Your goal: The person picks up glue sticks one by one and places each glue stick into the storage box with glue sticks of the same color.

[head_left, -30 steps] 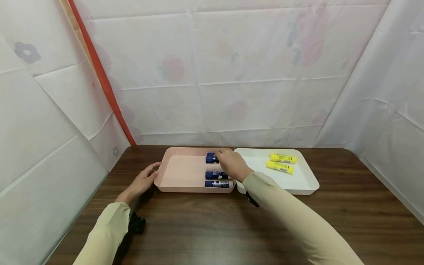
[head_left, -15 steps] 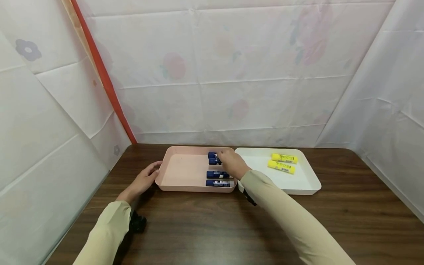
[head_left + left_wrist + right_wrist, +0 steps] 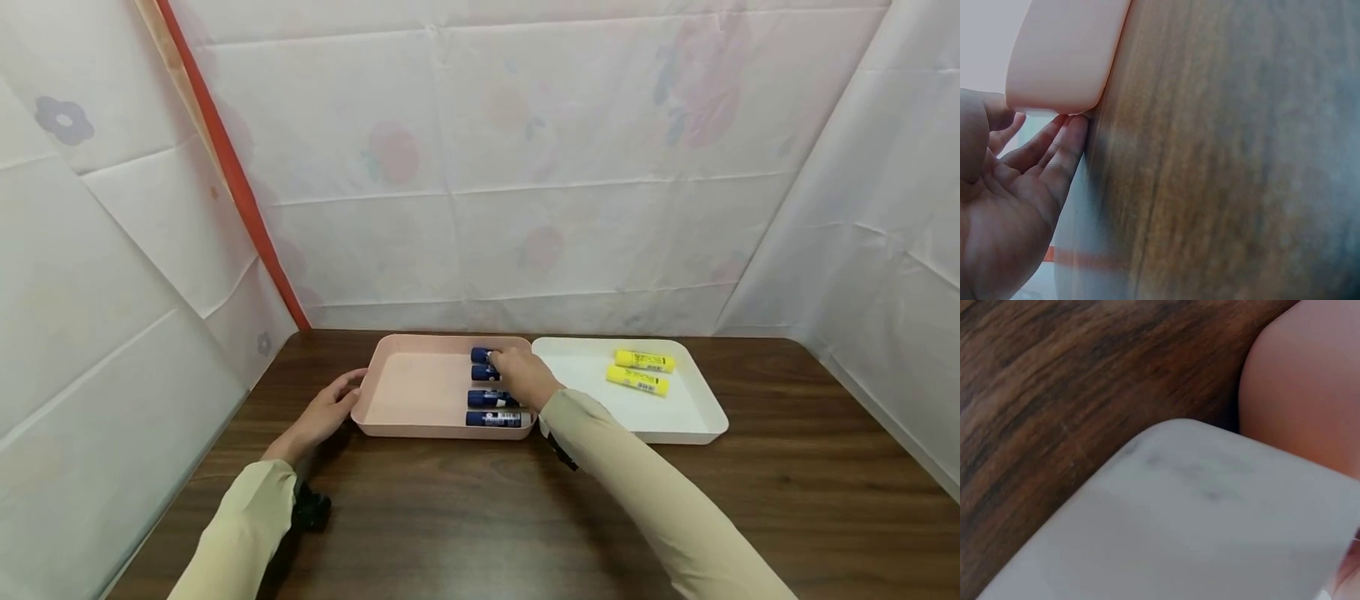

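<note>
In the head view, a pink tray (image 3: 416,392) holds several dark blue glue sticks lying in a column along its right side. My right hand (image 3: 527,379) reaches over that side, its fingertips pinching the farthest blue glue stick (image 3: 481,355). Its other end is hidden by the hand. Just nearer lie a second glue stick (image 3: 484,372), partly covered, then a third (image 3: 489,399) and the nearest glue stick (image 3: 495,418). My left hand (image 3: 326,412) touches the tray's left end. In the left wrist view, its fairly straight fingers (image 3: 1054,156) meet the outer wall, thumb by the rim.
A white tray (image 3: 585,400) adjoins the pink one on the right. Two yellow glue sticks (image 3: 637,380) lie in it. Both trays stand on a dark wooden table (image 3: 450,508) near its back edge, before a patterned white cloth (image 3: 487,208). The right wrist view mostly shows tray corners.
The two farthest blue glue sticks, close together earlier, now lie farther apart, the second one nearer to me. My right hand stays over them with small shifts. The left hand keeps its place.
</note>
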Motion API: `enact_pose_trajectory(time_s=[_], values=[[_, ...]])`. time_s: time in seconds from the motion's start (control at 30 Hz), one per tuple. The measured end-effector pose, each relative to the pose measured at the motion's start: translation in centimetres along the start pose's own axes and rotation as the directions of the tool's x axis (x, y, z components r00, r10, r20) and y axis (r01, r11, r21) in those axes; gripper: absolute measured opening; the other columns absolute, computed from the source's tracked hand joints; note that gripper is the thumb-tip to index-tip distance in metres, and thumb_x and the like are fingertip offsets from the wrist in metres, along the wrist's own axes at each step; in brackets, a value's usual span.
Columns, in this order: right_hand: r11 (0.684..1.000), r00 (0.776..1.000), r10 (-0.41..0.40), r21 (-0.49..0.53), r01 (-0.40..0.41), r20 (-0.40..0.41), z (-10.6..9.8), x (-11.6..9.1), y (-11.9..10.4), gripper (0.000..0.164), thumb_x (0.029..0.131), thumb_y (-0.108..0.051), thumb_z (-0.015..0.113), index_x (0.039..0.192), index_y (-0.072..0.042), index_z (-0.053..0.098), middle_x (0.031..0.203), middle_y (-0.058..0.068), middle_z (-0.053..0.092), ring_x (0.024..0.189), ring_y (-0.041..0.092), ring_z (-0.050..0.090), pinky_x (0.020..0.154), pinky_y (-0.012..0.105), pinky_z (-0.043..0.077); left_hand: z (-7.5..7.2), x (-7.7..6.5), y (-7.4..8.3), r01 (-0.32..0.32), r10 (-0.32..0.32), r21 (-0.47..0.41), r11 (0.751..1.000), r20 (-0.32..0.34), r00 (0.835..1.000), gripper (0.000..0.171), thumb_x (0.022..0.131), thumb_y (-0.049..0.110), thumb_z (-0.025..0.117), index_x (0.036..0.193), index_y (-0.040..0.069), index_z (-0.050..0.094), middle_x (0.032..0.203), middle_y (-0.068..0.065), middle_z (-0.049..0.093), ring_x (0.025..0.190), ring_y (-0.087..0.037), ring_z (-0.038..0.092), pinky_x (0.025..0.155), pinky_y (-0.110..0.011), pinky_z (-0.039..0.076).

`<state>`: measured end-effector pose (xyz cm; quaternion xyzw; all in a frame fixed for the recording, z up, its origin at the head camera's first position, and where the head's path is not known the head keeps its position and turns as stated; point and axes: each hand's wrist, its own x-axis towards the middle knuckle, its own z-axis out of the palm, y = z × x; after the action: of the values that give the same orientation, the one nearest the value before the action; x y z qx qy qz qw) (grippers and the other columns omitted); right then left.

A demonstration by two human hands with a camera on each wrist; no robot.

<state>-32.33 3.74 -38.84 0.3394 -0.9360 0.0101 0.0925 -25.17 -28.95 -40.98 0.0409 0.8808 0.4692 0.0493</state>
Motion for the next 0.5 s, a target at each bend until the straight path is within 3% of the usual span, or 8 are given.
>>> enact_pose_trajectory(time_s=[0.2,0.5], values=[[1.0,1.0,0.016,0.024,-0.015,-0.012,0.36,0.0,-0.18,0.011,0.09,-0.001,0.063,0.101,-0.003,0.063,0.095,0.012,0.063,0.086,0.024,0.064,0.067,0.036,0.053,0.09,-0.07,-0.18,-0.002,0.002,0.0,1.0,-0.007,1.0,0.048,0.104,0.022,0.037,0.148,0.004,0.028,0.13,-0.028,0.049,0.115,-0.037,0.05,0.096,-0.052,0.039],[0.998,0.999,0.025,0.055,-0.023,-0.027,1.04,0.12,-0.17,0.014,0.09,0.002,0.06,0.103,-0.001,0.062,0.095,0.014,0.064,0.087,0.027,0.065,0.071,0.039,0.053,0.04,-0.01,-0.17,0.021,-0.021,-0.001,1.0,-0.006,1.0,0.049,0.104,0.024,0.037,0.149,0.006,0.028,0.131,-0.027,0.049,0.115,-0.036,0.049,0.095,-0.052,0.039]])
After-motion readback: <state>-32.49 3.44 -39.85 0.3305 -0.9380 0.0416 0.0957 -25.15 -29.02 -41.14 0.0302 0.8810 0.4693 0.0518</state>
